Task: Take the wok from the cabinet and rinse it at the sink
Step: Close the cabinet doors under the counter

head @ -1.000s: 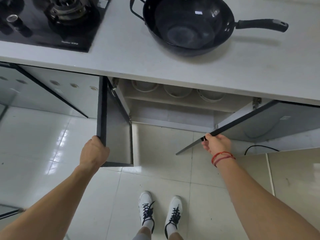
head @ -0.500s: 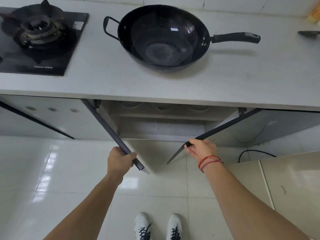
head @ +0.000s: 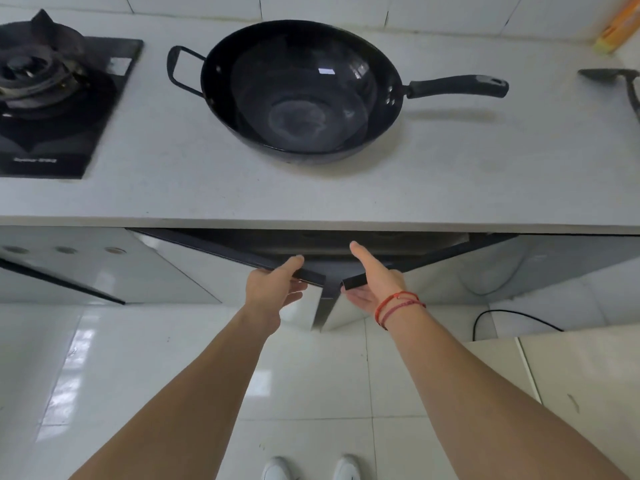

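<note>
Both doors have swung in since half a sec ago, now nearly shut, free corners almost meeting under the counter (head: 485, 174) edge. L hand (head: 277, 285) holds the L door (head: 242, 259) at its corner, thumb on the top edge and fingers (head: 294, 294) below on the outer face, a loose pinch. R hand (head: 372, 282) is on the R door (head: 433, 258), thumb straight and lifted clear, fingers flat and spread under that corner, pressing rather than gripping. Wok (head: 301, 91) is already out of the cabinet, sitting upright on the counter, up and away from both hands, approx centred between them. Its long axis runs L-R: long handle (head: 457, 86) points to the person's R, loop handle (head: 180, 71) to the L, next to the hob (head: 41, 84). So R hand is nearer the long handle, and I'd expect it to take the lift, w/ L free for the loop if the weight needs it. Sink not in view, so can't tell which way the carry goes.
</note>
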